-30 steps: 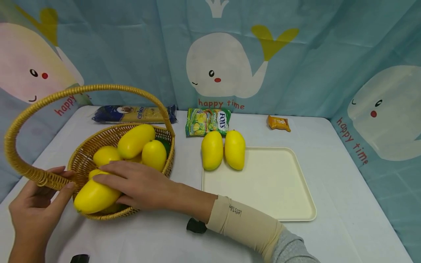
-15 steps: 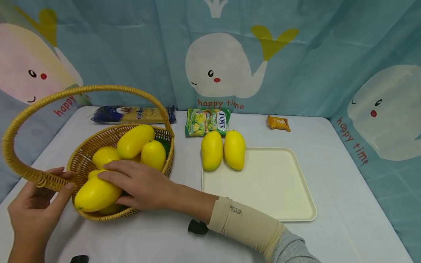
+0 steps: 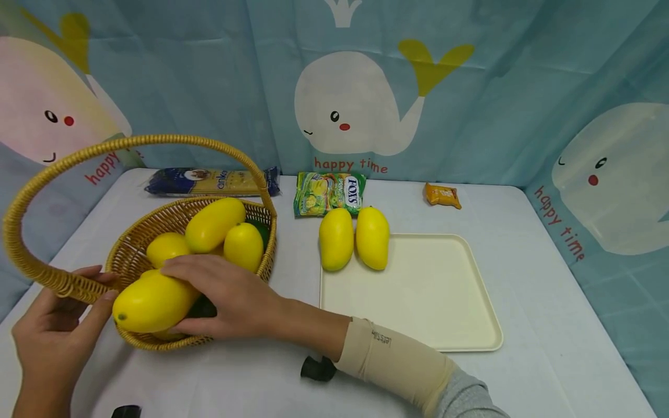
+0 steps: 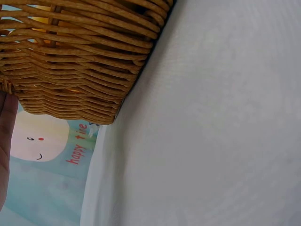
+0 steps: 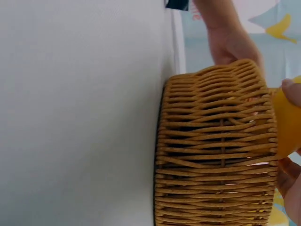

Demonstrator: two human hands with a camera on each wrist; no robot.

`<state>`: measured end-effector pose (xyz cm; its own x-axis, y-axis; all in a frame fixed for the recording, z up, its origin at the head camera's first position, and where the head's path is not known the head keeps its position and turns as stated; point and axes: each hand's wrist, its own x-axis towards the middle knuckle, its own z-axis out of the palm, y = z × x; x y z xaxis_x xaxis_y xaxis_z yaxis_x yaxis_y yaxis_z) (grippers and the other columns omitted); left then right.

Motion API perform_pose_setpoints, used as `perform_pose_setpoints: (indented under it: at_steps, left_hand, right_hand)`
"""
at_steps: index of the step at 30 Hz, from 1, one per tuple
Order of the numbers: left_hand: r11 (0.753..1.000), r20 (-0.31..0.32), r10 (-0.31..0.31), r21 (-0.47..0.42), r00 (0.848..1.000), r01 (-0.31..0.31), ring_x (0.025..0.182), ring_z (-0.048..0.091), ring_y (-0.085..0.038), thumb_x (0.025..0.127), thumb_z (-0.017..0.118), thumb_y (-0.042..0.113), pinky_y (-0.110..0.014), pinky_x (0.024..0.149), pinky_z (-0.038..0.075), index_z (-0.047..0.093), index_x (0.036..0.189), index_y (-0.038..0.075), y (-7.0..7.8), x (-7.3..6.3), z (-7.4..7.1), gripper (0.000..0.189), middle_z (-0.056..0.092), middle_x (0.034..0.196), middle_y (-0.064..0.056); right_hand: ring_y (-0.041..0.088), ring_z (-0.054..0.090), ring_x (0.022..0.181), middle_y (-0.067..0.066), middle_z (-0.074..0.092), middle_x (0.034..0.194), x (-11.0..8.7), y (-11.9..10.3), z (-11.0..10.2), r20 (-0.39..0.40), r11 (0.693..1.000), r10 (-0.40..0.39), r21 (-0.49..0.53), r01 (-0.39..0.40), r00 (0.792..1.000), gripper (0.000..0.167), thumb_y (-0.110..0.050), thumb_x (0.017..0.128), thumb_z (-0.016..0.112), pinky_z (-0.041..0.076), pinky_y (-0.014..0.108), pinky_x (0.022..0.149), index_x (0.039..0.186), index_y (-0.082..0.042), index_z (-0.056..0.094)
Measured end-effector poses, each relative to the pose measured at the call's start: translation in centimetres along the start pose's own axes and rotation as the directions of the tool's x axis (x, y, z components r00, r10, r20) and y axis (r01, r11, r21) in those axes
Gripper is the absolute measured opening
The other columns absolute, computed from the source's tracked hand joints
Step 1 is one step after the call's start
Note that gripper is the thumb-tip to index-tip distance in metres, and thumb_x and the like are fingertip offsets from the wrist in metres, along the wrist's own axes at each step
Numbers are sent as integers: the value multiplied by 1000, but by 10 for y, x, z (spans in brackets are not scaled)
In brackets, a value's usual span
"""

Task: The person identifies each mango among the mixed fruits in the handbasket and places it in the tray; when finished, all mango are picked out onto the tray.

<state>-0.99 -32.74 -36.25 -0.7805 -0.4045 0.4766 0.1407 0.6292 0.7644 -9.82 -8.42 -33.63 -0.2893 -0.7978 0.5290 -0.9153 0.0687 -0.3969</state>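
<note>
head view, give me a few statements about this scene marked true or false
1. The left grip holds the basket at the base of its handle. True.
2. The basket is empty. False: several yellow fruits lie inside it.
3. The right grip holds a yellow mango. True.
4. Two more mangoes lie at the tray's far left corner. True.
5. The tray is left of the basket. False: it is to the right.
</note>
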Motion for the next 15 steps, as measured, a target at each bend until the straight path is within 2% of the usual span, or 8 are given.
perform_pose_setpoints:
  at_steps: [7,12,14,15]
  left_hand:
    - [1000,-1,-2,-2,1000,2,101,66,-5,84,66,-19,-10,90,48,63,126,-6,1,0,0,43,70,111,0]
    - [1000,-4,-5,-2,1000,5,102,66,-5,85,66,-18,-11,90,48,63,126,-7,1,0,0,43,70,112,0]
    - [1000,-4,-3,-3,1000,3,103,65,-5,85,66,-18,-11,91,48,62,126,-7,1,0,0,43,70,113,0]
    - [1000,-4,-3,-4,1000,3,103,65,-5,85,66,-18,-11,91,48,62,126,-7,1,0,0,43,70,113,0]
  right_hand:
    - [3,39,134,8,50,143,-5,-8,-6,-84,987,42,157,-28,996,80,-27,80,87,26,15,113,143,0,44]
    - [1,39,131,8,49,142,-9,-11,-11,-109,967,86,250,-57,990,81,-21,78,88,31,15,111,143,-1,44]
    - [1,40,129,8,49,142,-12,-11,-12,-108,943,109,326,-68,988,81,-17,78,88,34,16,110,143,-1,43]
    - [2,42,128,8,48,142,-14,-11,-13,-99,919,128,385,-80,987,80,-13,80,86,36,17,109,144,-1,41]
